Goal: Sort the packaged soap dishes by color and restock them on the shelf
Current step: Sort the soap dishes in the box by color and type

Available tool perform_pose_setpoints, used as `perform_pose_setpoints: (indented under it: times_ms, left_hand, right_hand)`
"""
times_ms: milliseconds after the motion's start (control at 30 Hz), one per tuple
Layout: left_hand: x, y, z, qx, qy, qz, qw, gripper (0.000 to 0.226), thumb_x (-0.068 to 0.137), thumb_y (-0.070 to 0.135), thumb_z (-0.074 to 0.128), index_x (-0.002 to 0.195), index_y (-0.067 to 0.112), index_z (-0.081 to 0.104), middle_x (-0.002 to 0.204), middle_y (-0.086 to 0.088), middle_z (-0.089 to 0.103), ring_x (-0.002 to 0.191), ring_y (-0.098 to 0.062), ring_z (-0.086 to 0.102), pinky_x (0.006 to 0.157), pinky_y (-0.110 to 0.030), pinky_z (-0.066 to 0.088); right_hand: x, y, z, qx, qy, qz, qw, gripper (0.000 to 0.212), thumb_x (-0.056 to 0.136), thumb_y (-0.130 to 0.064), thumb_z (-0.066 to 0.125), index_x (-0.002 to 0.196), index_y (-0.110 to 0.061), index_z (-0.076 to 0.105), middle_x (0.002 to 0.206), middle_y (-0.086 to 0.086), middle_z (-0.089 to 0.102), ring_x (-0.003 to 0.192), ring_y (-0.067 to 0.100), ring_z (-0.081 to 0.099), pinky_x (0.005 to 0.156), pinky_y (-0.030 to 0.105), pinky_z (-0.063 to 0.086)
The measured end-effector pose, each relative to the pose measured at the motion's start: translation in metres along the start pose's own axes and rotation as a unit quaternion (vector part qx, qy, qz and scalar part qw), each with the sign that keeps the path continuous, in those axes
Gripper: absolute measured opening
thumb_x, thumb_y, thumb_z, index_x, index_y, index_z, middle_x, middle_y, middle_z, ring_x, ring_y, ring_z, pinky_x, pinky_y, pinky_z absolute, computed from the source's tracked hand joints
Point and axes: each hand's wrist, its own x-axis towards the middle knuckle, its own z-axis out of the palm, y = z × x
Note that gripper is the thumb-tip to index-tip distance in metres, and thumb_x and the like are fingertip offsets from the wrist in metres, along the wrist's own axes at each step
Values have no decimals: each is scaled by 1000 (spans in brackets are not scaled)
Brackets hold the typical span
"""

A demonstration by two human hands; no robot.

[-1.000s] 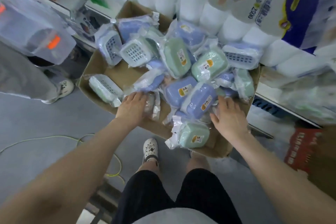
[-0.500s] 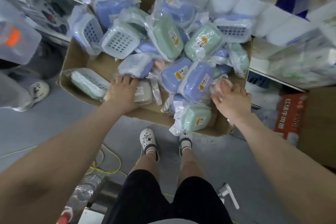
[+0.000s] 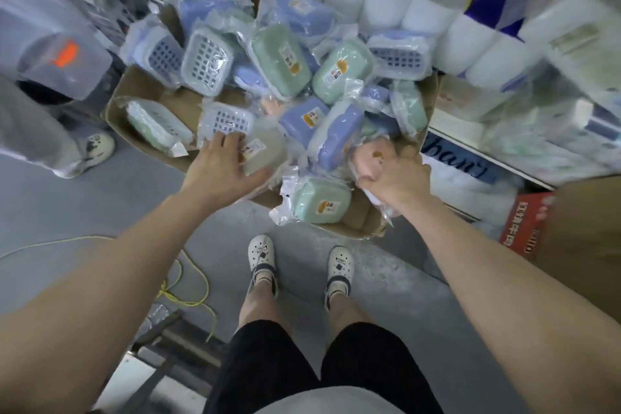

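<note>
I see the cardboard box [image 3: 151,104] of packaged soap dishes at frame centre; my left hand [image 3: 223,166] lies flat, fingers spread, on a beige packaged dish [image 3: 265,151] at the near edge; my right hand [image 3: 395,178] grips a pink packaged dish [image 3: 366,158] near the right rim; bare floor [image 3: 302,225] lies below.

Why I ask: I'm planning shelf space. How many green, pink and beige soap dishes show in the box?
green soap dishes: 5
pink soap dishes: 2, one in the right hand grip
beige soap dishes: 1, under the left hand
Total: 8, counting only those plainly showing.
</note>
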Motion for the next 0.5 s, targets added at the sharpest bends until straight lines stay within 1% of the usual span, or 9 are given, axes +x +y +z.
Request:
perform_pose_setpoints:
  times_ms: [133,233,333,500]
  left_hand:
    - [-28,28,8,-40,99,-12,994,86,75,70,57,136,12,39,124,-14,47,118,-35,46,105,-47,38]
    - [-43,55,15,-73,142,0,987,83,79,60,64,140,13,35,127,-14,44,120,-35,45,106,-45,37]
    - [-55,80,18,-75,143,41,986,82,81,57,63,144,15,31,132,-13,42,123,-34,44,106,-45,37]
    - [-60,104,17,-27,112,87,989,81,78,65,52,142,19,34,131,-13,47,118,-35,47,102,-48,41]
  right_hand:
    - [-5,20,-8,-12,33,-70,997,89,76,-58,67,147,-24,26,136,22,40,124,39,42,97,46,39]
    - [-13,33,-16,-9,52,-93,994,86,75,-56,68,146,-23,31,136,19,42,124,38,42,97,46,36]
    - [-26,45,-23,-7,76,-109,991,86,75,-56,68,146,-25,31,134,17,42,121,37,44,96,44,35]
    - [-48,63,-36,-15,91,-117,989,86,76,-54,67,148,-27,29,134,16,42,121,35,43,95,43,33]
